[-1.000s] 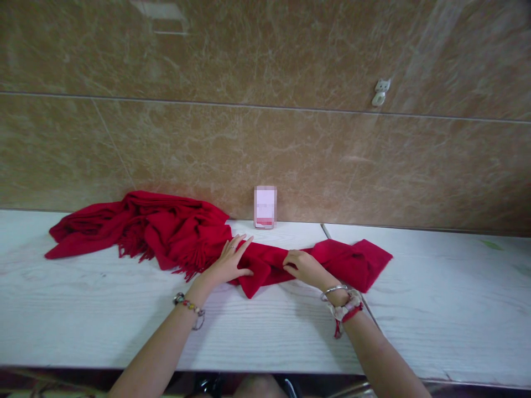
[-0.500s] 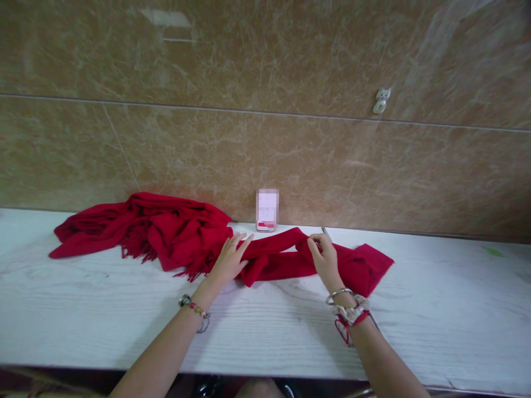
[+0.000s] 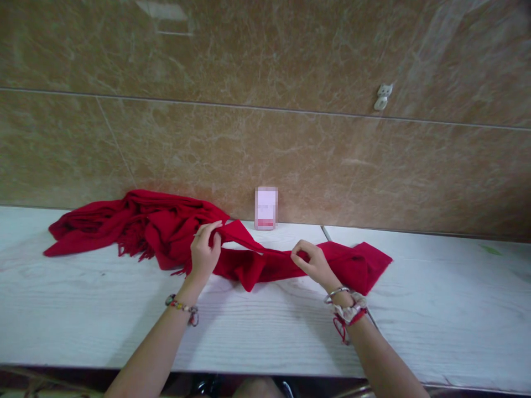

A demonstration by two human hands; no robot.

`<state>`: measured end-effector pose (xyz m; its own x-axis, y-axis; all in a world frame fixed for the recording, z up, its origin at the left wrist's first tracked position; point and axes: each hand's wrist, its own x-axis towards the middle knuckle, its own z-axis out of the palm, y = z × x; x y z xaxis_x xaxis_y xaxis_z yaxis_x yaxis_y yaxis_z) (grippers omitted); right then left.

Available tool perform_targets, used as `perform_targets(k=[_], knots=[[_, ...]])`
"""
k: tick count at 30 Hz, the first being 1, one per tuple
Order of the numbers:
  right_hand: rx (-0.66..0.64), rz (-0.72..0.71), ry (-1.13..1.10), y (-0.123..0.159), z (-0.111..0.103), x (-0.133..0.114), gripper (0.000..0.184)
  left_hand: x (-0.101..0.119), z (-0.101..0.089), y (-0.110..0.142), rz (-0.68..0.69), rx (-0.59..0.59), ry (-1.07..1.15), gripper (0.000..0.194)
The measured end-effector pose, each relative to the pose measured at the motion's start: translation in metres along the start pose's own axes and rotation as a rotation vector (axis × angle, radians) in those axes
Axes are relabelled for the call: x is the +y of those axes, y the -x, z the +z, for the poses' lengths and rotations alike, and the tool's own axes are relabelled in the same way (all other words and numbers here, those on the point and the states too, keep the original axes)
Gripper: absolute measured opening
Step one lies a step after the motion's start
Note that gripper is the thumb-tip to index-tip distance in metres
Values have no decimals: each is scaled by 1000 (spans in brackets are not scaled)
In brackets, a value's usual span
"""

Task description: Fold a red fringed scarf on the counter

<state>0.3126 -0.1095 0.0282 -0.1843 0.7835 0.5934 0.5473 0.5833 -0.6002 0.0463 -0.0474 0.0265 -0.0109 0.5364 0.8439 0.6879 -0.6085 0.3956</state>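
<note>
A long red scarf [image 3: 286,264] lies across the white tabletop, bunched with its fringe at the left and flatter at the right. My left hand [image 3: 203,253] is closed in a pinch on a strip of the scarf, lifting its upper edge near the bunched part. Thumb and fingers of my right hand [image 3: 314,262] meet on the scarf's upper edge, right of the middle. Between the two hands the strip runs narrow and twisted, and a small folded corner points down below it. The fingertips partly cover the cloth they hold.
A phone-like upright object [image 3: 266,208], its face blurred, leans against the brown marbled wall [image 3: 232,149] behind the scarf. A white cat-shaped hook [image 3: 383,97] is fixed to the wall at the right. The white tabletop [image 3: 257,331] has a seam near my right hand.
My left hand has moved left, from lying spread on the scarf to pinching and raising its edge. My right hand has slid left and slightly down along the cloth.
</note>
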Motion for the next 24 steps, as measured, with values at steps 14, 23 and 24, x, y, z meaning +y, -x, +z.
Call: perform_targets(k=[14,23,24], knots=[[-468,-73,292,5,16,1,9,12,17,19,216,-989,49,75],[-386,27,574,7,31,11,30,-9,40,31,141,-676,-310,57],[-393,34,592,7,32,11,32,-9,41,32,148,-637,-323,55]])
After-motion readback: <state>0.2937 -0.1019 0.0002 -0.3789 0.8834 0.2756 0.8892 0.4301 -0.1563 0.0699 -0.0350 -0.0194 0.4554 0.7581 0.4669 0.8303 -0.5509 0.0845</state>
